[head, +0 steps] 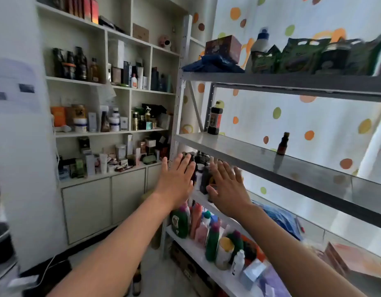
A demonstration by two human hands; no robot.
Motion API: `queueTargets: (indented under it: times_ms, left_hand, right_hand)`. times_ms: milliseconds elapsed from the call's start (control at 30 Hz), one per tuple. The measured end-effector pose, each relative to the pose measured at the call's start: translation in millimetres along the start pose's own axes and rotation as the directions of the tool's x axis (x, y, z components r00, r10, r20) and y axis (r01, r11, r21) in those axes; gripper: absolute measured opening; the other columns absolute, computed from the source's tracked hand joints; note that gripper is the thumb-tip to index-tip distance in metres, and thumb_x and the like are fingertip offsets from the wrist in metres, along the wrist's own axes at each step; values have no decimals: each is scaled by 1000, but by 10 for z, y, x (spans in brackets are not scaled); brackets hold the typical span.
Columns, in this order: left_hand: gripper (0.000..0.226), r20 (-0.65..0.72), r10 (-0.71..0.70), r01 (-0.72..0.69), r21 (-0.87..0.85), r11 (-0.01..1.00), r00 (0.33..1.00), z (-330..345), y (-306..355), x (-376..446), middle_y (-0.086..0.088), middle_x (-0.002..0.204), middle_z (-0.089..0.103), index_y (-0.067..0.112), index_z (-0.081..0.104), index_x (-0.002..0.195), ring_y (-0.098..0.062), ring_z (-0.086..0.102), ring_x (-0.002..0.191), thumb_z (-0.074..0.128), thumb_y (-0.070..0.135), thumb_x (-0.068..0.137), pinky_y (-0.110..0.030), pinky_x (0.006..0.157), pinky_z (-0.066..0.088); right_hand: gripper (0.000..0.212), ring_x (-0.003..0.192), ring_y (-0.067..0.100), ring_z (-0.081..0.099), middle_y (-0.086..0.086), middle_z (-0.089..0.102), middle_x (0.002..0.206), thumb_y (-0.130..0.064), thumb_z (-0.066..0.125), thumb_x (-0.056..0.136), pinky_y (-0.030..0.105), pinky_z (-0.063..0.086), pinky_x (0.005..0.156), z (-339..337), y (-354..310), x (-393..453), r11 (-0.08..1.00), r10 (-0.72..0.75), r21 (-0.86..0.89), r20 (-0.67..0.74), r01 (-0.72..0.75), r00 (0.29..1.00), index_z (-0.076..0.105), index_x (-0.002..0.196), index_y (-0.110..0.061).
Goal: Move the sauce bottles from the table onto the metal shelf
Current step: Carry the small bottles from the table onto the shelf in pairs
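Basically both hands are out in front, empty, fingers spread flat, nothing gripped. Left hand [177,179] is palm-forward near the left upright of the metal shelf [292,168]. Right hand [227,189] is just right of it, also splayed, in front of a cluster of dark bottles [203,174] on the tier below the middle board; whether the fingers touch those bottles I cannot tell, the hands cover them.

Sauce bottles on the middle board: a tall dark sauce bottle [215,117] with a red-and-black label stands upright at the far left corner, beside the post. A small brown bottle [283,143] with a dark cap stands upright further right on the same board, well apart from the tall one. The rest of that board is bare metal.

Top tier carries a dark blue bag [213,65], a reddish box [223,48], a white bottle with a blue cap [260,47] and a row of green pouches [309,54], blurred.

Lower tier, near: a crowd of cleaning bottles [206,230] in green, orange, pink and white, plus small cartons. Right of them, a blue patterned bag [281,219].

Left of the scene: a white wall cabinet [121,189] with open cubbies packed with boxes, jars and dark bottles, closed doors beneath. Behind the metal shelf hangs a spotted curtain [313,125] with orange and green dots.
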State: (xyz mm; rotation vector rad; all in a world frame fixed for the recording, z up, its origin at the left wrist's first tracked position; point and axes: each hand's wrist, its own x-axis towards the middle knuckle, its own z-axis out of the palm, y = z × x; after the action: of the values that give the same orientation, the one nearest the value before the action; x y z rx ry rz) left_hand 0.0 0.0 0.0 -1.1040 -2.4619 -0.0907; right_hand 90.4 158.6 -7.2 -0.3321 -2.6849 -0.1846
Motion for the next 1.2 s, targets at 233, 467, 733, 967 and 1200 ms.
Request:
queueTargets:
  times_ms: [233, 467, 733, 967, 1200]
  left_hand:
    - [60, 136, -118, 119, 1, 993, 984, 584, -665, -440, -4, 163, -6, 17, 3, 155, -23, -7, 150, 24, 38, 103, -57, 119, 3]
    - [61, 258, -254, 278, -59, 959, 932, 1113, -976, -785, -4, 163, -8, 17, 1, 155, -23, -8, 150, 24, 40, 103, -56, 119, 2]
    - [60, 358, -324, 359, -36, 933, 876, 1626, -1274, -887, -2, 163, -7, 18, 2, 155, -22, -7, 150, 26, 39, 104, -55, 119, 5]
    - [61, 347, -434, 447, 47, 894, 832, 2014, -1631, -655, -5, 163, -2, 16, 4, 155, -23, -4, 150, 28, 37, 103, -53, 120, 6]
    - [57, 259, -617, 607, 127, 784, 743, 1963, -2108, -769, -5, 163, -2, 19, 9, 154, -23, -6, 150, 30, 33, 103, -54, 119, 2]
  right_hand:
    - [68, 151, 22, -12, 8, -6, 164, -44, 28, 103, 43, -12, 121, 631, -728, 85, 995, -86, 68, 137, 77, 987, -6, 156, -19]
    - [70, 151, 24, -8, 9, -2, 164, -43, 33, 102, 45, -8, 122, 1237, -1192, 165, 979, -179, 137, 237, 150, 955, -2, 157, -17]
    - [70, 151, 23, -8, 8, -3, 165, -41, 34, 102, 43, -10, 121, 1941, -1496, 458, 950, -267, 240, 291, 200, 919, -3, 157, -17]
    - [70, 151, 24, -10, 8, -4, 164, -42, 32, 102, 44, -10, 121, 2481, -1734, 1054, 892, -411, 325, 290, 315, 864, -5, 156, -17]
    - [67, 151, 23, -6, 8, 2, 164, -41, 31, 104, 44, -8, 122, 2651, -2340, 1653, 746, -635, 408, 198, 526, 747, -2, 156, -16]
